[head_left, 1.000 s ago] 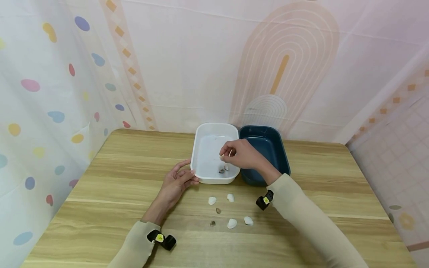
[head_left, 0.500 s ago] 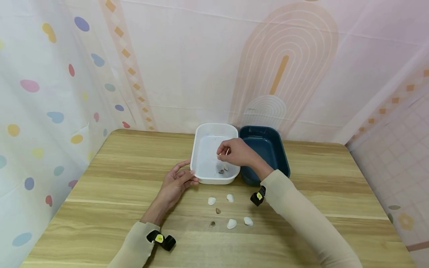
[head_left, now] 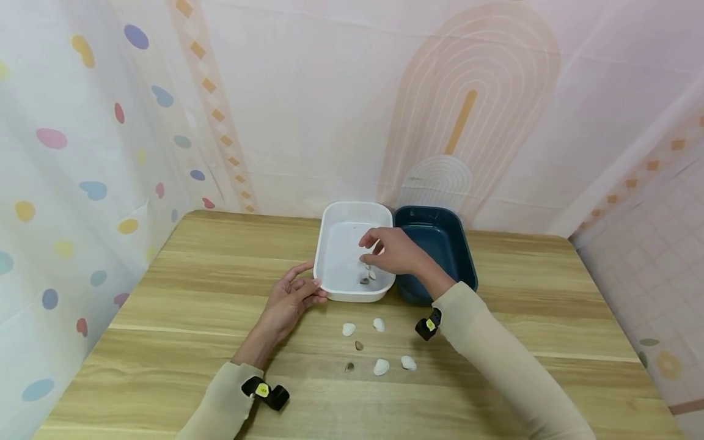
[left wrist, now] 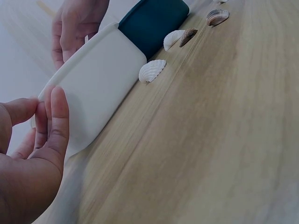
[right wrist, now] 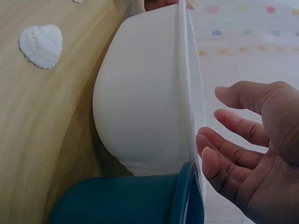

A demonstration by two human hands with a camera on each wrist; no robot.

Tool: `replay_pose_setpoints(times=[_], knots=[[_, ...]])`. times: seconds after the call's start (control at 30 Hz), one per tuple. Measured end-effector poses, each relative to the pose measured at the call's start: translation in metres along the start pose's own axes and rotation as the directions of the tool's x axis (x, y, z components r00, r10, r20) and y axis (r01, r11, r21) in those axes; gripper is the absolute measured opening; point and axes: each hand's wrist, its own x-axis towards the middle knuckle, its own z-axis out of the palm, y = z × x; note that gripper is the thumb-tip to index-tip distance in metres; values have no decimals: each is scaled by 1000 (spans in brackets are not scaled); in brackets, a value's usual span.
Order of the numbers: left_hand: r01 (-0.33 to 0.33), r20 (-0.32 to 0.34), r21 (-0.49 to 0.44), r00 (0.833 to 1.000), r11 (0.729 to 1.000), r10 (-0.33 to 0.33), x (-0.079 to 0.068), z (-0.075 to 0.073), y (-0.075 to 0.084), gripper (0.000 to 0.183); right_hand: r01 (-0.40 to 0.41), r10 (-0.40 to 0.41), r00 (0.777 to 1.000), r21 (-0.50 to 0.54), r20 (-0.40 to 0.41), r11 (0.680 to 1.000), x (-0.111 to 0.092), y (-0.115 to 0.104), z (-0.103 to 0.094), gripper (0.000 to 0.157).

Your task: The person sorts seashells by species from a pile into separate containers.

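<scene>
My left hand (head_left: 288, 300) pinches the near left corner of a white plastic tray (head_left: 319, 244) between thumb and fingers, as the left wrist view also shows at the rim (left wrist: 79, 53). Over the tray's right half hovers my right hand (head_left: 393, 250). Its thumb and fingers are spread apart, and nothing shows between them in the right wrist view. Below those fingertips, a few small shells (head_left: 364, 281) lie on the tray floor. White seashells (head_left: 381, 366) and smaller brown shells (head_left: 359, 345) are scattered on the wooden table in front of the tray.
A dark blue tray (head_left: 467, 256) stands right against the white one, partly covered by my right wrist. Behind both hangs a patterned curtain (head_left: 308, 122) along the table's back edge. Wood tabletop (head_left: 550, 318) extends to either side.
The right hand's thumb and fingers have parted over the white tray, and another small shell now shows on its floor beneath them. The left hand stays on the rim.
</scene>
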Motion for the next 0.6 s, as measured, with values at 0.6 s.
replay_pose_setpoints(times=[0.6], knots=[[7,-7,-4,1000,1000,-7,0,1,1,55,122,-121,992,44,-39,992,-40,1,7,42]])
